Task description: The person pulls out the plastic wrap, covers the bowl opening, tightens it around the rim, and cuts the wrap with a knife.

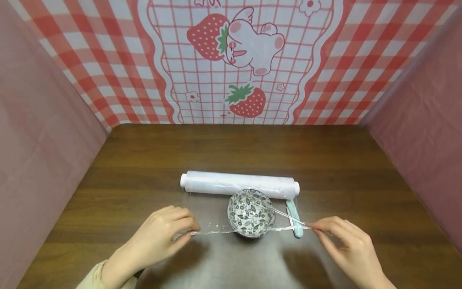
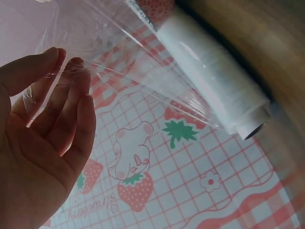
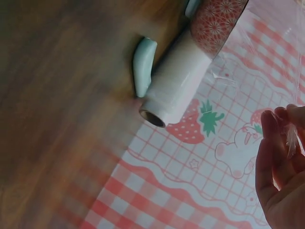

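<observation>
A sheet of cling film (image 1: pixel 285 228) stretches between the two hands, bunched into thin strands toward the right. The left hand (image 1: pixel 164 228) pinches one corner between thumb and fingertips. Farther right, the right hand (image 1: pixel 346 245) pinches the other gathered corner. Between them stands a small bowl (image 1: pixel 250 214), patterned inside with grey-green leaves; both wrist views show its red floral outside (image 3: pixel 219 24). The film passes over the bowl, its front edge near the bowl's front rim. Behind lies the cling film roll (image 1: pixel 238 184), from which the sheet runs toward the hands.
A mint-green folding knife (image 1: pixel 295 220) lies right of the bowl, partly under the film strands. The brown wooden table (image 1: pixel 144 156) meets a red-checked strawberry cloth (image 1: pixel 231 80) at the back. Pink cloth walls (image 1: pixel 39 132) flank both sides.
</observation>
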The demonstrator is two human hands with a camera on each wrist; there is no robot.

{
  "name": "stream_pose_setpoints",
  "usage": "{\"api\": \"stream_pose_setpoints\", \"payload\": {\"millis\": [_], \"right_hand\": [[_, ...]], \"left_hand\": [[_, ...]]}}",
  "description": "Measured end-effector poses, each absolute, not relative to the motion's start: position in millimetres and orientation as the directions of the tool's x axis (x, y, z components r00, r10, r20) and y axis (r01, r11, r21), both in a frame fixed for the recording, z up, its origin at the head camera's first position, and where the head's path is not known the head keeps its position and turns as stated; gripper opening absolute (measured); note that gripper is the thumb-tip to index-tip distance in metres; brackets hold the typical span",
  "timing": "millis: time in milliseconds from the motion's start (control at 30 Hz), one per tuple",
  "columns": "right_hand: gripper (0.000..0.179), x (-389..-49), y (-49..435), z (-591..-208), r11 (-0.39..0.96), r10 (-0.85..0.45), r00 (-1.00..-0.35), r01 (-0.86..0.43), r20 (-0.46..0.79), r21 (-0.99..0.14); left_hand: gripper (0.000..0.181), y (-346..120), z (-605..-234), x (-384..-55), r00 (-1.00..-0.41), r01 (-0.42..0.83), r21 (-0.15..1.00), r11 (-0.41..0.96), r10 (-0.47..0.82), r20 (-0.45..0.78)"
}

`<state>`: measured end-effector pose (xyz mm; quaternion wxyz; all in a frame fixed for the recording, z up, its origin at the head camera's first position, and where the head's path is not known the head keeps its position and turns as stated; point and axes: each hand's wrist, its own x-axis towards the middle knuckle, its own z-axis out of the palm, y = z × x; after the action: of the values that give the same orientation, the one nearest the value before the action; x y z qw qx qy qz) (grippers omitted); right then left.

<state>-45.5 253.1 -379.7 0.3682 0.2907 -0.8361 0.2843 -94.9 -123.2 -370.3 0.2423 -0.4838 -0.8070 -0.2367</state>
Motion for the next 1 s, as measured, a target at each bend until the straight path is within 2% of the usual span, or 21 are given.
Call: {"api": "stream_pose_setpoints", "payload": {"millis": [133,367,633,833,1000], "right_hand": [[0.031,-44,257,-386,0.685,-0.295,-0.572,-0.685,0.765,-0.248],[0.030,-41,260,-401,0.718,-0.316,-0.581,-0.663,0.750,-0.211],[0.030,-40,263,-411,0.713,-0.338,-0.573,-0.674,0.747,-0.194],[0.029,-41,264,-418,0.704,-0.355,-0.574,-0.683,0.738,-0.193],[0.030,-42,267,-427,0.718,-0.361,-0.618,-0.662,0.698,-0.215]], "left_hand": [[0.015,-124,-375,-95,-0.409,0.899,0.146,0.412,0.676,0.613],[0.014,-125,-388,-92,-0.435,0.893,0.181,0.411,0.692,0.576],[0.017,-121,-399,-90,-0.452,0.886,0.164,0.434,0.726,0.519],[0.018,-119,-407,-89,-0.490,0.866,0.157,0.475,0.745,0.453],[0.012,-116,-413,-89,-0.537,0.841,0.172,0.512,0.755,0.376]]}}
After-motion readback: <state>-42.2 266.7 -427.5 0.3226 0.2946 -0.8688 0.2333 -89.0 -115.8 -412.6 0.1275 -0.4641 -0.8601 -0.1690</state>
